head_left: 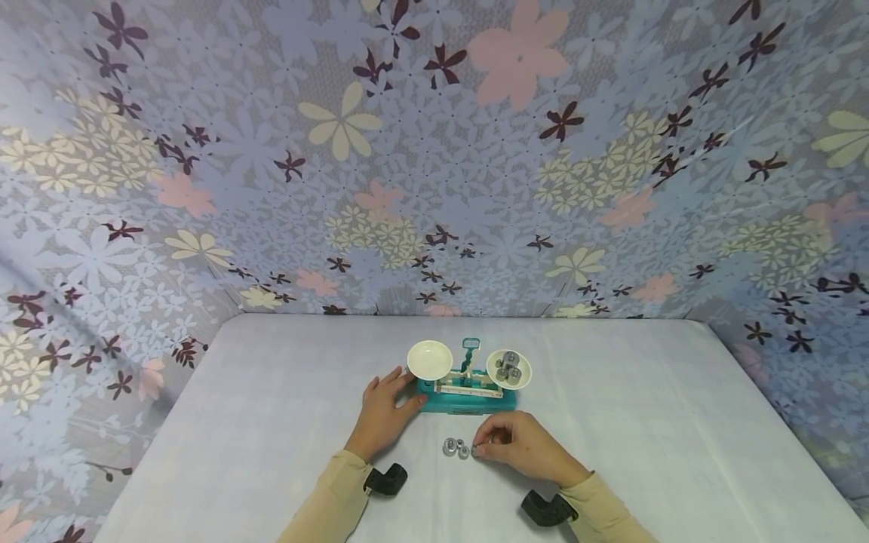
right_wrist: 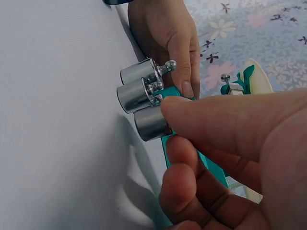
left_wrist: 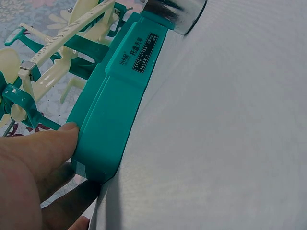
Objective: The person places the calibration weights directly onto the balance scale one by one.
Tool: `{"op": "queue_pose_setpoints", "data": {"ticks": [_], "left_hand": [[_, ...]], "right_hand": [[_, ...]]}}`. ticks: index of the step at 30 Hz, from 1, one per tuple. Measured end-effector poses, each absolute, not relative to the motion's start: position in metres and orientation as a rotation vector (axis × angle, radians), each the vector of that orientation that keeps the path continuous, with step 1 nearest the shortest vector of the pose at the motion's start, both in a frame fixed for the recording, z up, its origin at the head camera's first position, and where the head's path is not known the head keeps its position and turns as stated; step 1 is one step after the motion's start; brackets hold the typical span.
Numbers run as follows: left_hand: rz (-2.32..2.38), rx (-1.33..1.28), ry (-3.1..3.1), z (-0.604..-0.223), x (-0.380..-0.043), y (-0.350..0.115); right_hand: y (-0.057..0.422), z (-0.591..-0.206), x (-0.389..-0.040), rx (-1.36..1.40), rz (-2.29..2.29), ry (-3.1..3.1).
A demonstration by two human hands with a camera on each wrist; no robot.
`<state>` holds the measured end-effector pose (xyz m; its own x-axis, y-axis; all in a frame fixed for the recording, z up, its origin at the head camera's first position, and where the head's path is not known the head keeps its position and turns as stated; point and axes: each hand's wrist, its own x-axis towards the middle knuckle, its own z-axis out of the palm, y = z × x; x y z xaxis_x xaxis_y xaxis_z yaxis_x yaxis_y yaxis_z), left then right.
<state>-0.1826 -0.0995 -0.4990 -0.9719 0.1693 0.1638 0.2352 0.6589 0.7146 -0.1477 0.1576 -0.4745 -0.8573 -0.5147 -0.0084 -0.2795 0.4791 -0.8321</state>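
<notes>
A teal tray balance (head_left: 468, 404) stands on the table, its base marked "Student Tray Balance" in the left wrist view. My left hand (head_left: 382, 416) holds the left end of its base, thumb along the front and fingers around the end. Between thumb and fingertips, my right hand (head_left: 526, 446) pinches a small metal weight (right_wrist: 151, 123) by its top, low in front of the balance. Other knobbed weights (head_left: 450, 446) stand close beside it. The balance's left pan (head_left: 430, 360) is bare; several weights (head_left: 511, 359) sit in the right pan (head_left: 525, 368).
A pale cloth covers the table (head_left: 271, 407), whose far edge meets a flower-patterned wall hanging (head_left: 441, 188). Black wrist mounts (head_left: 387, 480) sit on both sleeves.
</notes>
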Motion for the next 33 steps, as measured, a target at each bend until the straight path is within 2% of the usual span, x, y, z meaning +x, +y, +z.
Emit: {"op": "queue_pose_setpoints", "data": {"ticks": [33], "left_hand": [[-1.214, -0.342, -2.791, -0.499, -0.182, -0.1]], "right_hand": [[0.151, -0.46, -0.141, -0.581, -1.437, 2.592]]}}
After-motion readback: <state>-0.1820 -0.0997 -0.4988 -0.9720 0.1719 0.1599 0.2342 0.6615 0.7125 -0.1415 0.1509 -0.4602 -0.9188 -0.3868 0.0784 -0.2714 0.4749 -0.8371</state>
